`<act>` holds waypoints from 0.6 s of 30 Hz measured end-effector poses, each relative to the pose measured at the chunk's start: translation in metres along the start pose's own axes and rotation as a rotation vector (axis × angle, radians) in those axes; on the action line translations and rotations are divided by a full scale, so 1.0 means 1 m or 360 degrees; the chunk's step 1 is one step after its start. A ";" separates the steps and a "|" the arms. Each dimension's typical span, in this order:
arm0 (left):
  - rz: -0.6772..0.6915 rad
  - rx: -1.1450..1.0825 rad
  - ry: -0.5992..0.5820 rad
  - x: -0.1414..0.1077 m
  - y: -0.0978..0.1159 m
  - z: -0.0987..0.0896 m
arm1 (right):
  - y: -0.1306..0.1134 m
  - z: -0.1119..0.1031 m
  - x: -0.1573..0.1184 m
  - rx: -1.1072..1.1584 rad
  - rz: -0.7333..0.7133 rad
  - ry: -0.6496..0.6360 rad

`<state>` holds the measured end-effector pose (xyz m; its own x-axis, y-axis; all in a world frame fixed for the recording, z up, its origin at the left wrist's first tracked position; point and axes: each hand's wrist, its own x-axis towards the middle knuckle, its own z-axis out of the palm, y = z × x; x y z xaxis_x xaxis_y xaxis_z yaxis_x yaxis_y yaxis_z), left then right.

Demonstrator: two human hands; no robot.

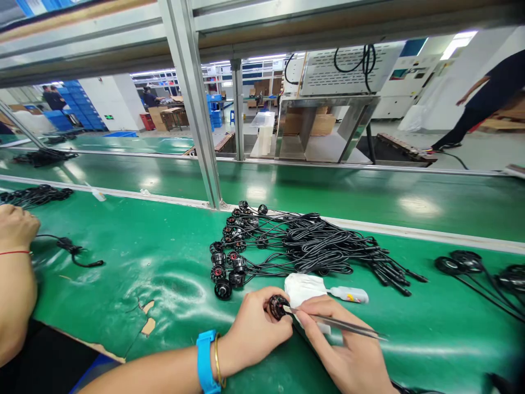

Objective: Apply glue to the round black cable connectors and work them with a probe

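Note:
My left hand (262, 323), with a blue band on its wrist, is closed round a small black round part (278, 307) that has reddish detail in its open face. In my right hand (344, 345) is a pair of metal tweezers (340, 323), gripped between thumb and fingers. Their pale blunt end touches or nearly touches the round part, while the pointed end sticks out to the right. A crumpled white cloth or tissue (305, 287) lies just behind both hands. Beside it rests a small clear squeeze bottle (350, 294) on its side.
Beyond my hands lies a pile of black cables (324, 241) with several round heads (222, 289) at its left. More cabled parts (463, 262) lie at right. Another person's arm (14, 284) is at left. A metal post (197, 109) rises behind the green bench (164, 241).

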<state>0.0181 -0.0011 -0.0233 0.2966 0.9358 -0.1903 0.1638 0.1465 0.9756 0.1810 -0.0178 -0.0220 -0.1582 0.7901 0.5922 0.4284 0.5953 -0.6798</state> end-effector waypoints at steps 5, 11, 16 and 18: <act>0.0045 0.0014 0.0014 -0.002 0.000 0.000 | -0.005 0.007 -0.004 0.0004 -0.0042 0.0033; 0.0052 0.0025 0.0045 -0.001 -0.005 0.001 | -0.007 0.011 -0.007 -0.0039 -0.0027 0.0129; 0.0091 0.0034 0.0031 -0.003 -0.003 0.001 | -0.004 0.015 -0.010 -0.0086 0.0003 0.0117; 0.0098 0.0027 0.0038 -0.004 -0.002 0.000 | -0.002 0.019 -0.013 -0.0134 -0.0036 0.0095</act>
<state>0.0170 -0.0054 -0.0249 0.2841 0.9503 -0.1271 0.1620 0.0831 0.9833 0.1648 -0.0268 -0.0366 -0.1165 0.7651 0.6333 0.4988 0.5964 -0.6288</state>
